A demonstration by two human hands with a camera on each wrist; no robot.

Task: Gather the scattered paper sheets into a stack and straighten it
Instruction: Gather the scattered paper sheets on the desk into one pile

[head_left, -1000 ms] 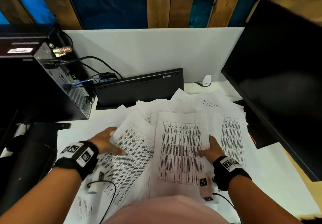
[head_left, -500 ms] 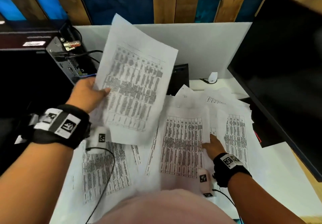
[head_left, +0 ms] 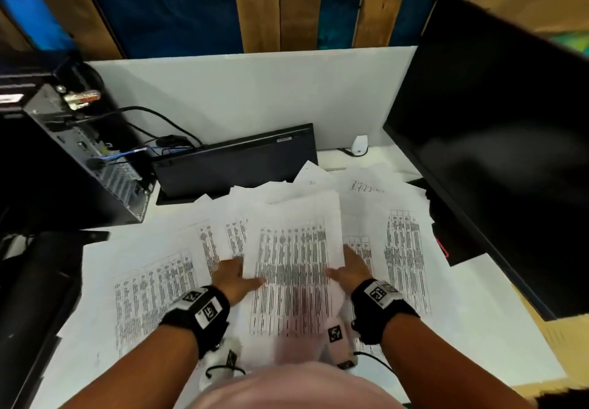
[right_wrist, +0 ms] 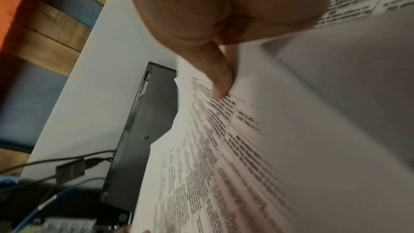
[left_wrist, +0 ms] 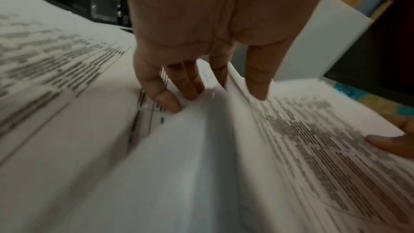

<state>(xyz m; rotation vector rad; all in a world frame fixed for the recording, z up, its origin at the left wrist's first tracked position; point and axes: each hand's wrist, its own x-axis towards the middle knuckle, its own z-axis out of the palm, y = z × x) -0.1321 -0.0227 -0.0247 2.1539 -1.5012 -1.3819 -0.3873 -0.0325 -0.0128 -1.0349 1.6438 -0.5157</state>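
Note:
A thin stack of printed sheets [head_left: 293, 268] is raised slightly in the middle of the white desk [head_left: 478, 329]. My left hand [head_left: 239, 278] pinches its left edge. In the left wrist view the thumb [left_wrist: 257, 81] lies on top and the fingers [left_wrist: 161, 95] reach underneath. My right hand [head_left: 347, 268] pinches the right edge, its thumb [right_wrist: 221, 84] on the print and its fingers hidden beneath the paper. More sheets lie scattered: one at the left [head_left: 153, 297], one at the right [head_left: 404, 259], several overlapping behind [head_left: 318, 185].
A black keyboard [head_left: 232, 166] stands on edge against the white partition. A computer tower [head_left: 63, 160] with cables fills the left, and a dark monitor [head_left: 497, 153] leans in from the right. A small white device [head_left: 360, 145] sits at the back.
My left hand has brought the sheet it held up in the air down onto the middle sheet. Both hands now pinch the same sheets from either side.

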